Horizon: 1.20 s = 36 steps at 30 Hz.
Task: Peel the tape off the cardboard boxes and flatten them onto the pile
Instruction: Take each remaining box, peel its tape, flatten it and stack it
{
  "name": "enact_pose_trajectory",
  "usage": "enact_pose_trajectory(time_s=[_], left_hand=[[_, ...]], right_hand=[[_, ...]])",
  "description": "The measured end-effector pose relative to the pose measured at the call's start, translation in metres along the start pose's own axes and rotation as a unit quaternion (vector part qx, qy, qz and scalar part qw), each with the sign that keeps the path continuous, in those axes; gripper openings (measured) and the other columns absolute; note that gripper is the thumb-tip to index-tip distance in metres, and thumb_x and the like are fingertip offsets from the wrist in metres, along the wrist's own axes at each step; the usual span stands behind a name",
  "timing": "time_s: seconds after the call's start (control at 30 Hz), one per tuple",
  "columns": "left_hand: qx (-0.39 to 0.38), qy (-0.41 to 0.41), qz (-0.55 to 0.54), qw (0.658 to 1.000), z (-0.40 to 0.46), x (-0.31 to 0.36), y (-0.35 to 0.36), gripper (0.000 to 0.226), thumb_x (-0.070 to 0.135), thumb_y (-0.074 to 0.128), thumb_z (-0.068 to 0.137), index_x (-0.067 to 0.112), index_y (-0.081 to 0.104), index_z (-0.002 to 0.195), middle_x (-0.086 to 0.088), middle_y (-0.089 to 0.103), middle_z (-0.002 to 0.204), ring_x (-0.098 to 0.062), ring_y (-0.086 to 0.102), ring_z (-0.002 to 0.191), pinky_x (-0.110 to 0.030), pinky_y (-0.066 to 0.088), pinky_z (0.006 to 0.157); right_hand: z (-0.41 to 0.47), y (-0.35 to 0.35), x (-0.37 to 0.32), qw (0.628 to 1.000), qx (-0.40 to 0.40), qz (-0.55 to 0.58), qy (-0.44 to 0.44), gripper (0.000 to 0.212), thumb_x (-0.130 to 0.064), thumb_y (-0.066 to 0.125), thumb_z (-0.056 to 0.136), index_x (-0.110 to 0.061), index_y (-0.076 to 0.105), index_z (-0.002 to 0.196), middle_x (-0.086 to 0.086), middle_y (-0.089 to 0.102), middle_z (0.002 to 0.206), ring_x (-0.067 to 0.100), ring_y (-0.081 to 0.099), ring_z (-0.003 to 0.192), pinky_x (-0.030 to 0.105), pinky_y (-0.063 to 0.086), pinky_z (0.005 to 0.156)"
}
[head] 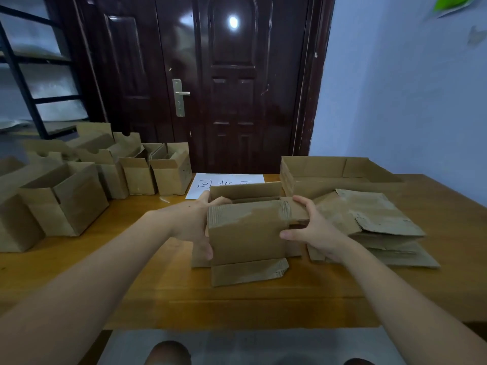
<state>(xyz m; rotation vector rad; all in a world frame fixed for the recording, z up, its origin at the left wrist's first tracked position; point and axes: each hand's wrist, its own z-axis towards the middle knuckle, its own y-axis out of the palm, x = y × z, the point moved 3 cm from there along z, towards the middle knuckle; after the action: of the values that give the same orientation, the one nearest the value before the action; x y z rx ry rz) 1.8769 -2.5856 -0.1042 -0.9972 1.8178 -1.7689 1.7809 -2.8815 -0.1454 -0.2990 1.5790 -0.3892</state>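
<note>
- Open boxes (87, 177) crowd the left of the frame on the desk (147, 285), flaps up; nothing shows inside those whose insides can be seen.
- A white sheet of paper (224, 180) with handwriting lies at centre, behind the held box.
- The left hand (195, 222) has its grip around the left side of the held box (245, 230), fingers over the top edge, thumb low on the front face.
- This box stands at centre frame, top open, bottom flaps splayed on the desk.
- The right hand (311, 227) grips its right end flap, fingers curled on top.
- The pile of flattened boxes (374, 222) lies right of centre; a shallow open carton (329, 169) sits behind it.
</note>
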Motion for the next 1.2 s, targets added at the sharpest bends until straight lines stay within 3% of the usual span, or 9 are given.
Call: enact_pose_trajectory(time_s=[0.17,0.33,0.47,0.57,0.77,0.87,0.97,1.1,1.2], left_hand=[[0.083,-0.001,-0.072,0.994,-0.009,-0.004,0.007,0.14,0.05,0.101,0.047,0.051,0.005,0.148,0.006,0.033,0.149,-0.022,0.051,0.127,-0.035,0.054,0.098],[0.211,-0.065,-0.224,0.949,-0.017,-0.012,0.035,0.154,0.052,0.098,0.038,0.047,-0.01,0.147,-0.001,0.044,0.143,-0.019,0.058,0.118,-0.034,0.055,0.095],[0.294,-0.095,-0.328,0.893,-0.016,-0.018,0.058,0.145,0.049,0.094,0.036,0.031,0.003,0.147,-0.009,0.045,0.146,-0.021,0.049,0.131,-0.026,0.046,0.102],[0.345,-0.116,-0.372,0.854,-0.014,-0.02,0.062,0.121,0.042,0.092,0.041,0.026,0.015,0.133,-0.003,0.044,0.133,-0.022,0.051,0.126,-0.014,0.046,0.087],[0.42,-0.142,-0.371,0.816,-0.021,-0.021,0.044,0.105,0.042,0.094,0.061,0.026,0.021,0.135,0.005,0.047,0.115,-0.022,0.056,0.11,-0.039,0.052,0.092],[0.402,-0.119,-0.357,0.835,-0.022,-0.015,0.027,0.088,0.04,0.089,0.074,0.028,0.028,0.137,0.008,0.046,0.119,-0.015,0.052,0.114,-0.037,0.051,0.094],[0.258,-0.102,-0.351,0.894,-0.025,-0.012,0.013,0.067,0.04,0.087,0.077,0.041,0.047,0.13,0.008,0.034,0.135,-0.017,0.043,0.122,-0.037,0.044,0.099],[0.149,-0.107,-0.34,0.922,-0.033,-0.016,0.009,0.094,0.037,0.091,0.071,0.051,0.036,0.146,0.013,0.019,0.143,-0.015,0.03,0.127,-0.046,0.036,0.112],[0.136,-0.14,-0.294,0.936,-0.033,-0.026,0.013,0.12,0.039,0.094,0.065,0.047,0.02,0.158,0.011,0.015,0.147,-0.017,0.029,0.126,-0.05,0.035,0.116]], right_hand=[[0.002,0.007,0.005,0.998,0.056,0.029,-0.025,0.112,-0.056,0.096,0.051,-0.051,0.036,0.145,-0.008,0.047,0.142,0.019,0.049,0.129,0.045,0.051,0.103],[-0.004,0.008,0.003,0.996,0.046,0.069,-0.034,0.098,-0.032,0.095,0.065,-0.046,0.04,0.146,-0.009,0.048,0.139,0.015,0.05,0.123,0.026,0.052,0.085],[-0.006,0.014,0.005,0.988,0.052,0.146,-0.025,0.084,-0.024,0.092,0.069,-0.043,0.048,0.138,-0.005,0.056,0.133,0.016,0.055,0.119,0.031,0.056,0.087],[-0.006,0.016,0.006,0.98,0.068,0.185,-0.009,0.075,-0.022,0.089,0.074,-0.037,0.05,0.136,-0.001,0.065,0.123,0.019,0.062,0.114,0.032,0.057,0.081],[0.003,0.019,-0.001,0.963,0.122,0.24,-0.012,0.049,-0.016,0.076,0.089,-0.022,0.059,0.135,-0.004,0.076,0.112,0.018,0.07,0.109,0.046,0.058,0.094],[0.011,0.016,-0.011,0.957,0.158,0.244,-0.014,0.047,-0.018,0.073,0.092,-0.027,0.058,0.135,-0.004,0.075,0.114,0.019,0.07,0.108,0.05,0.057,0.095],[0.016,0.01,-0.021,0.963,0.176,0.204,-0.017,0.055,-0.018,0.069,0.096,-0.038,0.043,0.14,-0.004,0.068,0.12,0.019,0.066,0.108,0.047,0.059,0.088],[0.015,0.003,-0.04,0.992,0.073,0.1,-0.04,0.04,-0.028,0.068,0.096,-0.046,0.054,0.128,-0.004,0.056,0.132,0.018,0.062,0.11,0.042,0.059,0.088],[0.014,0.004,-0.043,0.996,-0.09,-0.019,-0.002,0.109,-0.028,0.093,0.064,-0.047,0.031,0.151,-0.011,0.039,0.134,0.018,0.053,0.115,0.037,0.059,0.088]])
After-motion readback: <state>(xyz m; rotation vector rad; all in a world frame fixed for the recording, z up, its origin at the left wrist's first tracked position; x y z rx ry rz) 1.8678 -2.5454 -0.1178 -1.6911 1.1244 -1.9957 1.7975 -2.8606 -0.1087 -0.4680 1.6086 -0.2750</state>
